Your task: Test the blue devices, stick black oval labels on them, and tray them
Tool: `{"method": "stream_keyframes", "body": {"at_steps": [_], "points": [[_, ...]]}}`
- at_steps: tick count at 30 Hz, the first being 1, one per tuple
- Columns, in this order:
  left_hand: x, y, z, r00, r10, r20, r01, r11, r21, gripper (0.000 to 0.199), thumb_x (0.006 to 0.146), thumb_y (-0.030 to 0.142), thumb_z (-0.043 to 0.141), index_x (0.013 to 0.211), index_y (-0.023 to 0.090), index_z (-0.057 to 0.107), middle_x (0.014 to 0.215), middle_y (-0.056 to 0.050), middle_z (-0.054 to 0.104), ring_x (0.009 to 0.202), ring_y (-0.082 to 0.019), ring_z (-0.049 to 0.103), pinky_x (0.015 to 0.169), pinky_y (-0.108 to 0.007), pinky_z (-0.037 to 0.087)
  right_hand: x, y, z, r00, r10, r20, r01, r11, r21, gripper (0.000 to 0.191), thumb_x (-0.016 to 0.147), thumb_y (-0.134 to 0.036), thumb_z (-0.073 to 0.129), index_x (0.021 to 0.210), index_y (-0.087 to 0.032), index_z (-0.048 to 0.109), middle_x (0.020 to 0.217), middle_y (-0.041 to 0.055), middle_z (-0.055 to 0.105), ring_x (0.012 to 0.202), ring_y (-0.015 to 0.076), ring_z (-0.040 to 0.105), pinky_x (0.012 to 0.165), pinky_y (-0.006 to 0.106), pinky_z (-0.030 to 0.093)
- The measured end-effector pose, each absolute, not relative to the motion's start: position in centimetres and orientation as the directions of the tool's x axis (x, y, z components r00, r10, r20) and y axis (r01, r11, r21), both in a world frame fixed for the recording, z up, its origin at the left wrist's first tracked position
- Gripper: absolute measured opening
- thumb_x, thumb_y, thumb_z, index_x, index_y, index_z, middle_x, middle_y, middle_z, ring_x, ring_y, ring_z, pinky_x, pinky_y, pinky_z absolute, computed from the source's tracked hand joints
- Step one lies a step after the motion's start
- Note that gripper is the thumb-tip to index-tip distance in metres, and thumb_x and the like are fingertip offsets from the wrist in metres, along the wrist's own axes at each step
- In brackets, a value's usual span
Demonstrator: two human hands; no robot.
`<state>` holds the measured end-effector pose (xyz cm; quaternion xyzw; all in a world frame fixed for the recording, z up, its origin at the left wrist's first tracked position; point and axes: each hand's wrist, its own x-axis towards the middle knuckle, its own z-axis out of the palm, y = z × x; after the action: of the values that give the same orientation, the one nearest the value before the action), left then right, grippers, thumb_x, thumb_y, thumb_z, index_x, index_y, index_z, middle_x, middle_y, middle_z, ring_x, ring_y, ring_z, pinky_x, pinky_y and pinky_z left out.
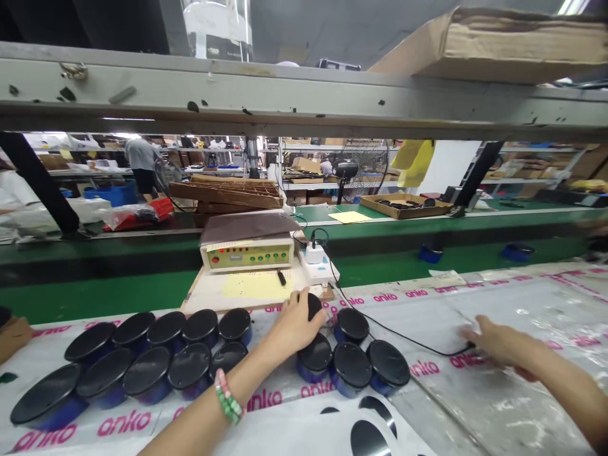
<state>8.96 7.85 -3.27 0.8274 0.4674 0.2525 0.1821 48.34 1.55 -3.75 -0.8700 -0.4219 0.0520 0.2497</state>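
My left hand (297,323), with a beaded bracelet on its wrist, curls its fingers around a round black-topped unit (314,306) at the back of a small cluster. Below and right of it stand several like units with dark blue sides, such as the front one (351,364). My right hand (501,347), slightly blurred, is closed on the end of a thin black cable (403,330), whose tip its fingers partly hide. That cable runs back to a white plug adapter (314,253). Left of my left arm, two rows of the same round units (147,373) stand close together.
A control box (247,253) with small lights and buttons sits behind, a white power strip (318,269) beside it. Printed plastic sheeting covers the bench. A sheet with black discs (370,437) lies in front. Blue units (430,253) rest on the green belt. Another person's hand (16,335) shows far left.
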Motion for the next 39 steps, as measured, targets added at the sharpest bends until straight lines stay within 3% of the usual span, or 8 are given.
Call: {"method": "stream_keyframes", "body": {"at_steps": [4,13,18,26,30,33,36,39], "points": [[9.8,8.1,-4.1,0.485,0.852,0.198,0.643,-0.500,0.580,0.046,0.090,0.031,0.043,0.132,0.014,0.042,0.125,-0.018,0.050,0.117,-0.032,0.051,0.096,-0.047,0.042,49.7,0.9,-6.5,0.674,0.737,-0.048,0.615,-0.596,-0.516,0.015,0.091,-0.032,0.056,0.094,-0.019,0.062,0.093,0.0032,0.064,0.077,0.0136,0.061,0.068,0.030,0.052],[9.2,7.7,-3.8,0.572,0.801,0.176,0.546,-0.532,0.648,0.048,0.089,0.040,0.050,0.132,0.020,0.043,0.132,-0.013,0.052,0.122,-0.026,0.050,0.101,-0.042,0.040,49.7,9.4,-4.1,0.764,0.629,0.140,0.398,-0.289,-0.871,0.031,0.092,-0.033,0.055,0.118,-0.016,0.054,0.113,0.0074,0.059,0.091,0.0182,0.062,0.075,0.037,0.054],[9.4,7.4,-5.0,0.530,0.824,0.201,0.569,-0.522,0.635,0.048,0.092,0.041,0.045,0.135,0.022,0.038,0.138,-0.012,0.048,0.128,-0.025,0.046,0.105,-0.045,0.038,51.0,13.4,-3.8,0.820,0.560,0.118,0.312,-0.265,-0.912,0.031,0.092,-0.033,0.056,0.117,-0.016,0.056,0.115,0.0071,0.059,0.094,0.0200,0.061,0.078,0.039,0.053],[7.5,7.4,-7.3,0.626,0.758,0.182,0.594,-0.615,0.519,0.060,0.088,0.043,0.053,0.143,0.031,0.033,0.142,-0.008,0.045,0.126,-0.029,0.048,0.097,-0.041,0.049,52.4,19.1,-4.3,0.935,0.322,0.149,0.270,-0.372,-0.888,0.037,0.090,-0.033,0.057,0.125,-0.020,0.052,0.130,0.0093,0.050,0.112,0.0248,0.053,0.091,0.046,0.046],[7.1,7.3,-8.8,0.625,0.759,0.181,0.575,-0.605,0.551,0.065,0.087,0.043,0.057,0.144,0.034,0.030,0.143,-0.008,0.043,0.127,-0.030,0.046,0.097,-0.042,0.048,52.8,19.4,-4.2,0.885,0.446,0.130,0.319,-0.378,-0.869,0.034,0.090,-0.034,0.058,0.122,-0.025,0.054,0.133,0.0081,0.048,0.116,0.0248,0.051,0.094,0.043,0.044],[7.6,6.6,-7.6,0.473,0.838,0.272,0.586,-0.530,0.613,0.055,0.090,0.047,0.051,0.141,0.032,0.036,0.145,-0.009,0.040,0.132,-0.030,0.040,0.103,-0.048,0.042,52.0,19.6,-2.6,0.826,0.553,0.110,0.361,-0.369,-0.857,0.028,0.091,-0.034,0.057,0.116,-0.022,0.057,0.125,0.0070,0.054,0.107,0.0231,0.055,0.088,0.040,0.048],[8.3,5.9,-4.1,0.361,0.890,0.277,0.455,-0.428,0.781,0.046,0.090,0.054,0.046,0.130,0.030,0.048,0.142,-0.008,0.043,0.130,-0.029,0.043,0.105,-0.047,0.040,48.5,19.2,0.5,0.679,0.724,0.123,0.435,-0.261,-0.862,0.030,0.092,-0.038,0.053,0.114,-0.017,0.056,0.097,0.0045,0.062,0.071,0.0135,0.059,0.060,0.028,0.051],[9.4,5.7,0.1,0.324,0.935,0.148,0.058,-0.176,0.983,0.050,0.088,0.059,0.047,0.129,0.030,0.047,0.140,-0.007,0.044,0.120,-0.026,0.052,0.102,-0.043,0.044,41.7,16.5,4.5,0.344,0.925,0.162,0.500,-0.034,-0.866,0.046,0.087,-0.047,0.055,0.120,-0.016,0.056,0.069,-0.0009,0.060,0.040,0.0067,0.038,0.035,0.021,0.033]]}}
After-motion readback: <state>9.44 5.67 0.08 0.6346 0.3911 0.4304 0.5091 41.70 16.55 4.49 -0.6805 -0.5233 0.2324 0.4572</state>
